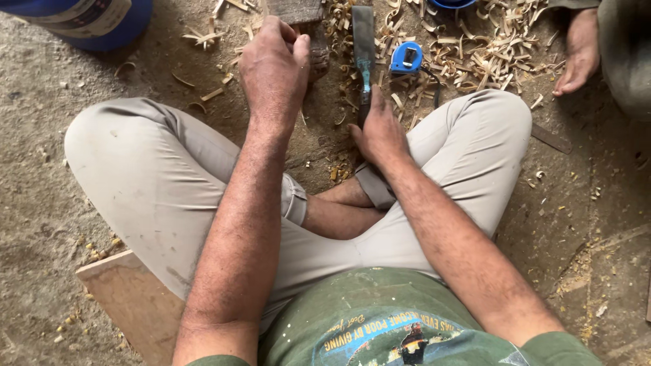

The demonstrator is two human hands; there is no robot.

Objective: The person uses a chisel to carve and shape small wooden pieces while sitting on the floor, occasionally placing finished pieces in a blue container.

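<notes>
Head view looks down on you seated cross-legged on a dirt floor (pixel 41 135). Your left hand (pixel 273 71) is closed in a grip around a dark wooden block (pixel 298 13) at the top of the view; only the block's far end and a bit beside your fingers show. Your right hand (pixel 380 132) is closed in a grip on the handle of a chisel (pixel 363 47); the handle is hidden under your palm, and the long flat blade runs away from you, lying on the floor. A blue tape measure (pixel 407 57) sits just beside the blade, on its right. Wood shavings (pixel 481 54) lie thick around the chisel and tape measure. A blue drum (pixel 88 20) stands at the upper left, well apart from your hands. A wooden board (pixel 132 305) lies under your left thigh. Another person's bare foot (pixel 580 51) rests at the upper right edge of the shavings.
</notes>
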